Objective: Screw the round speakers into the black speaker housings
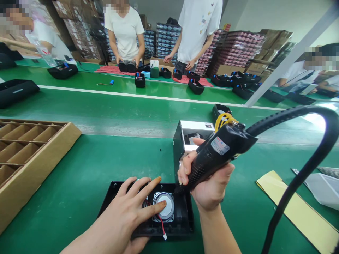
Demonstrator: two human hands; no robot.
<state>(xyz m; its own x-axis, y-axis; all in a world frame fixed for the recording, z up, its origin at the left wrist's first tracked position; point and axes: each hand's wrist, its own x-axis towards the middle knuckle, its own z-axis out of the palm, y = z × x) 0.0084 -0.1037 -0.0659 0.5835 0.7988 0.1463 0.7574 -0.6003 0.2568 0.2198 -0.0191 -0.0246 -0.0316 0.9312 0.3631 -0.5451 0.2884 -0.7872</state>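
Black plastic, so the case (183, 213) on the green bench (127, 155) in front of me probably handles light and stiff, a bit slippery. I'd take it by the rim (182, 233). My left hand (132, 210) is spread across it, one finger (156, 209) on the speaker (169, 212); my right hand (210, 190) is wrapped round the driver (205, 160), likely the heavier bit. Red wire (161, 223) looks fragile, no tugging.

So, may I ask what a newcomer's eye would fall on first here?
Probably the bulky black power tool gripped in the right hand, right of centre, with its thick cable arching across the right side. Next would come the round silver speaker below it, set in a black casing, with the left hand spread over the casing's left part.
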